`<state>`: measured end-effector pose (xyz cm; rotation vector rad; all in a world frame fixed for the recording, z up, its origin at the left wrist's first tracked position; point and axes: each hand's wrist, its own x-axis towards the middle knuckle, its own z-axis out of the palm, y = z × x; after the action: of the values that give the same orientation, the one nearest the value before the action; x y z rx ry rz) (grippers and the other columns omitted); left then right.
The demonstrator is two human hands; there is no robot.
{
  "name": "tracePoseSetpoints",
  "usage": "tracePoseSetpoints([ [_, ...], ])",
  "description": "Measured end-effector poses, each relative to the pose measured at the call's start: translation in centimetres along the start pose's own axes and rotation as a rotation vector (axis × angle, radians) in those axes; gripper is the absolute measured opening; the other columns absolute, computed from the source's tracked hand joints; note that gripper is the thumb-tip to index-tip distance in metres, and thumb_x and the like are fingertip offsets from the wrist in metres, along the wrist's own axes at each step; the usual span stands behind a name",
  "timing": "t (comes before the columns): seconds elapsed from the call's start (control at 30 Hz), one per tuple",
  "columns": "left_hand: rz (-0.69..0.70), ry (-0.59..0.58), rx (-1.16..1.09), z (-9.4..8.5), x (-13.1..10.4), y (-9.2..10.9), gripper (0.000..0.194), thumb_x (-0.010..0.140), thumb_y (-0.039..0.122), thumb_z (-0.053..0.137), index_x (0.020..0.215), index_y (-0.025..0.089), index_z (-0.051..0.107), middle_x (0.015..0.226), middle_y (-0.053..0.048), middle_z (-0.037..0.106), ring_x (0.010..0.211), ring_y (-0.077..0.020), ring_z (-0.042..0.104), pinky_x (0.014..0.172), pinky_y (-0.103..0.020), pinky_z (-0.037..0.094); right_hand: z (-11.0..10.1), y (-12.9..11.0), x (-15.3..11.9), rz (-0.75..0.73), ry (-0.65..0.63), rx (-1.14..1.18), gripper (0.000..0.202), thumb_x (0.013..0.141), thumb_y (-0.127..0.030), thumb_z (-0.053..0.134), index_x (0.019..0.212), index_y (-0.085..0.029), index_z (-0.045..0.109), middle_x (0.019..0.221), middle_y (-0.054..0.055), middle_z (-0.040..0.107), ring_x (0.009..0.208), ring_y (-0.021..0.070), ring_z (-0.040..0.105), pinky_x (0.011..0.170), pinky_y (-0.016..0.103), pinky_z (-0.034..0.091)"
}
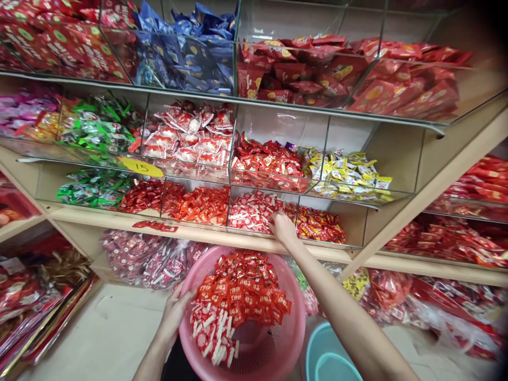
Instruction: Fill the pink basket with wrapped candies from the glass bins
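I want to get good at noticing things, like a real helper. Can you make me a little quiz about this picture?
1. Pick one: what colour is the basket?
A. Green
B. Pink
C. Black

2. True or false: the left grip holds the side of the basket.

3. Fill in the colour: the right grip is at the ____-and-white packets.

Key:
1. B, pink.
2. True.
3. Red.
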<state>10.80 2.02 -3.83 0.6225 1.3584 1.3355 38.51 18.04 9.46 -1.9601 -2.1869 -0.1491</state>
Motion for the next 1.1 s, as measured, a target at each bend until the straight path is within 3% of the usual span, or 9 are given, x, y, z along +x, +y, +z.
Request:
tracePoseSetpoints([
  [0.4,0.002,0.000,0.000,0.2,-0.3,0.3,0.060,0.061,0.033,0.073,0.116,0.017,0.058,0.093,-0.008,0.072,0.087,-0.0245,0.067,0.082,-0.034,0.049,-1.8,-0.3,-1.1,-0.034,0.058,-0.002,0.024,0.087,-0.012,0.037,0.097,-0.017,0.059,0.102,0.010,0.060,0.091,0.0201,0.058,0.066,0.026,0.040],
  [0.5,0.012,-0.015,0.002,0.1,-0.2,0.2,0.060,0.062,0.033,0.072,0.117,0.016,0.057,0.095,-0.008,0.072,0.088,-0.0249,0.067,0.079,-0.033,0.050,-2.8,-0.1,-2.3,-0.082,0.146,0.148,0.018,0.087,-0.015,0.040,0.092,-0.017,0.057,0.098,0.008,0.060,0.085,0.0189,0.058,0.068,0.026,0.040],
  [0.63,0.007,-0.032,-0.019,0.2,-0.2,0.0,0.060,0.064,0.034,0.071,0.120,0.017,0.055,0.099,-0.008,0.071,0.088,-0.0252,0.066,0.076,-0.033,0.050,-3.4,-1.3,-5.6,-0.247,0.196,0.532,0.012,0.088,-0.018,0.043,0.086,-0.018,0.055,0.088,0.006,0.061,0.076,0.0169,0.056,0.071,0.027,0.042],
  [0.73,0.007,-0.025,-0.015,0.2,-0.2,0.0,0.061,0.064,0.032,0.071,0.120,0.016,0.055,0.099,-0.009,0.071,0.087,-0.0258,0.067,0.077,-0.035,0.050,-2.3,-3.6,-9.2,-0.449,0.093,0.745,0.013,0.090,-0.021,0.042,0.087,-0.019,0.055,0.095,0.005,0.060,0.086,0.0167,0.056,0.078,0.029,0.044],
  [0.87,0.030,-0.027,0.000,0.2,-0.1,0.1,0.057,0.065,0.032,0.070,0.118,0.016,0.056,0.101,-0.008,0.070,0.092,-0.0256,0.065,0.079,-0.033,0.049,1.1,-6.4,-13.6,-0.705,-0.095,0.785,0.014,0.092,-0.019,0.041,0.089,-0.020,0.055,0.106,0.004,0.056,0.095,0.0147,0.055,0.085,0.027,0.045],
  [0.97,0.058,-0.033,0.008,0.3,-0.2,0.1,0.055,0.065,0.033,0.070,0.116,0.015,0.057,0.103,-0.008,0.069,0.095,-0.0256,0.064,0.079,-0.031,0.048,3.5,-7.4,-15.8,-0.779,-0.205,0.741,0.017,0.093,-0.017,0.037,0.090,-0.019,0.054,0.107,0.004,0.056,0.091,0.0135,0.057,0.082,0.025,0.047],
  [1.1,0.048,-0.055,-0.010,0.4,-0.3,0.2,0.060,0.064,0.032,0.071,0.119,0.015,0.055,0.102,-0.007,0.070,0.093,-0.0252,0.064,0.077,-0.031,0.048,4.8,-7.9,-17.1,-0.789,-0.232,0.684,0.018,0.094,-0.016,0.036,0.089,-0.020,0.053,0.102,0.004,0.057,0.088,0.0132,0.058,0.078,0.024,0.048],
])
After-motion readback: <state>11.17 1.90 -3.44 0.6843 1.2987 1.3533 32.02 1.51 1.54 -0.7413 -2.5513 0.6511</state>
